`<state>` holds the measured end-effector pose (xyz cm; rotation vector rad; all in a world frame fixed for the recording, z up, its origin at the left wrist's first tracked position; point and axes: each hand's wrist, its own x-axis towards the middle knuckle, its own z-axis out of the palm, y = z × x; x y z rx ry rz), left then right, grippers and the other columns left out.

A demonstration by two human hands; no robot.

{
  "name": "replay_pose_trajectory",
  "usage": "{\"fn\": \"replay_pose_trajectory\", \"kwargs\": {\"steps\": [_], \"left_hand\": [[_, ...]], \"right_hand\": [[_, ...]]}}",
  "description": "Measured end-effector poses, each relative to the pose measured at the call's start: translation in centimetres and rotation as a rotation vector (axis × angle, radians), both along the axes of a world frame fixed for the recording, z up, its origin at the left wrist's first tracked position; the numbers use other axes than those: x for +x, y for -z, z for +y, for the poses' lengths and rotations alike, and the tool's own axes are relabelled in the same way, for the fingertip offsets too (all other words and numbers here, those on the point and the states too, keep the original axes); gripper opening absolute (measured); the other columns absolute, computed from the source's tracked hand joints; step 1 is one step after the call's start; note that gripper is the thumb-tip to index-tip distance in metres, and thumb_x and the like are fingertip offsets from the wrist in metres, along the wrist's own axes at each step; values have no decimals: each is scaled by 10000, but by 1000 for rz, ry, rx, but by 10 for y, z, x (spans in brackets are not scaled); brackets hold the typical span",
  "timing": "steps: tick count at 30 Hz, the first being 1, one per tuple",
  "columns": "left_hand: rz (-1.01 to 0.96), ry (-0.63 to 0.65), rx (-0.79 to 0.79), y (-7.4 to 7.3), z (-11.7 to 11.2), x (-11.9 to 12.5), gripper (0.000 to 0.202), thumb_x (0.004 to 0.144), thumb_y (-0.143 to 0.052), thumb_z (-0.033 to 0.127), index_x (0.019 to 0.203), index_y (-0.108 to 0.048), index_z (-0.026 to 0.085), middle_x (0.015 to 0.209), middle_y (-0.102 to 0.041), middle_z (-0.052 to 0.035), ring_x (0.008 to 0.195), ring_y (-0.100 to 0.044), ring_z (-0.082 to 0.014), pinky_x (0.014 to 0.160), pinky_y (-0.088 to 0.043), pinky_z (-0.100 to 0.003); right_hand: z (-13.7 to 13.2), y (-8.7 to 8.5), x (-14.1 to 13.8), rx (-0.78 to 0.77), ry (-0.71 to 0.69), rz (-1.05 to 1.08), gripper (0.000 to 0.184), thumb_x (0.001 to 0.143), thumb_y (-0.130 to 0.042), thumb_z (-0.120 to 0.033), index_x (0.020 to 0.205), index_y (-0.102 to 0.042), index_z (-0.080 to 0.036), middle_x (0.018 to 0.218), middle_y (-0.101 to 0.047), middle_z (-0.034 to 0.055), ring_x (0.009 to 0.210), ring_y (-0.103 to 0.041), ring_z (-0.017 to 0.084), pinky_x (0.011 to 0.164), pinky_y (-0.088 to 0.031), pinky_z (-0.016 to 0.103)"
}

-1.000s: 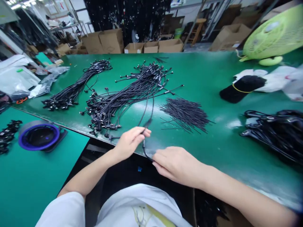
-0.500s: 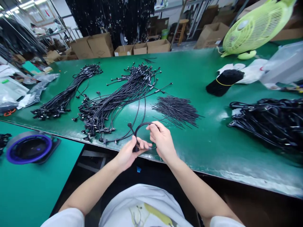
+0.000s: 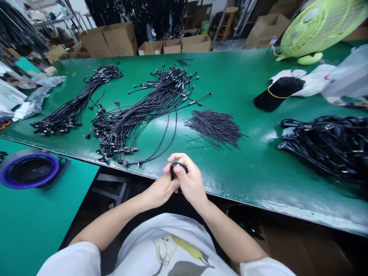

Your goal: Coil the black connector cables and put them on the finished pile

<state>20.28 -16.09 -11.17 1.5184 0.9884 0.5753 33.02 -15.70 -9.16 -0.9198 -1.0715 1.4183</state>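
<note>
Both my hands meet at the near edge of the green table. My right hand is closed round a small coil of black cable, which shows as a loop between its fingers. My left hand presses against the right one from the left, its fingers closed on the same cable. Just beyond lies a spread pile of black cables with connectors. A heap of thin black ties lies to the right of that pile.
A second cable bundle lies far left. A bound black bundle with a yellow band, white bags and a green fan are at the back right. Tangled black cables fill the right. A blue-ringed tape roll sits on the left table.
The cable went from one long strand to a wide loop and now a tight small coil. My hands came together at the table edge. The view tilted slightly.
</note>
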Motion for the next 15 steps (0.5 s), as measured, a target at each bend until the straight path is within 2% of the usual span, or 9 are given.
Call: {"fn": "replay_pose_trajectory", "kwargs": {"steps": [3, 6, 10, 13, 15], "left_hand": [[20, 143, -16, 1, -5, -5, 362, 945, -445, 463, 793, -585, 166, 755, -580, -43, 722, -542, -171, 681, -447, -294], [-105, 197, -129, 1, -5, -9, 365, 893, -540, 502, 793, -630, 164, 785, -616, -53, 752, -556, -179, 709, -463, -302], [-365, 211, -465, 0, -9, -6, 418, 863, -576, 570, 850, -595, 153, 756, -631, -55, 726, -597, -173, 740, -480, -328], [-529, 136, -736, 0, -14, -2, 424, 835, -620, 571, 856, -570, 151, 682, -574, -12, 641, -599, -155, 730, -502, -358], [-612, 131, -883, 0, -16, -1, 410, 843, -620, 542, 882, -598, 135, 679, -547, -3, 632, -592, -149, 726, -511, -366]], "right_hand": [[-3, 4, -3, -41, -12, 176, 357, 826, -667, -501, 853, -440, -228, 820, -495, -46, 445, -424, 23, 369, -280, 159], [-1, 1, -2, -75, -58, 226, 343, 865, -609, -533, 859, -489, -212, 721, -443, -68, 406, -337, -1, 377, -219, 147], [7, -6, 4, -176, -135, 253, 419, 860, -562, -613, 805, -503, -203, 591, -407, -83, 370, -273, 10, 343, -188, 142], [12, -3, 7, -251, -214, 302, 451, 840, -572, -639, 778, -496, -199, 507, -375, -100, 340, -257, 15, 327, -215, 138], [14, 0, 9, -276, -231, 339, 462, 828, -590, -639, 765, -500, -191, 521, -388, -97, 338, -252, 8, 316, -216, 132]]}}
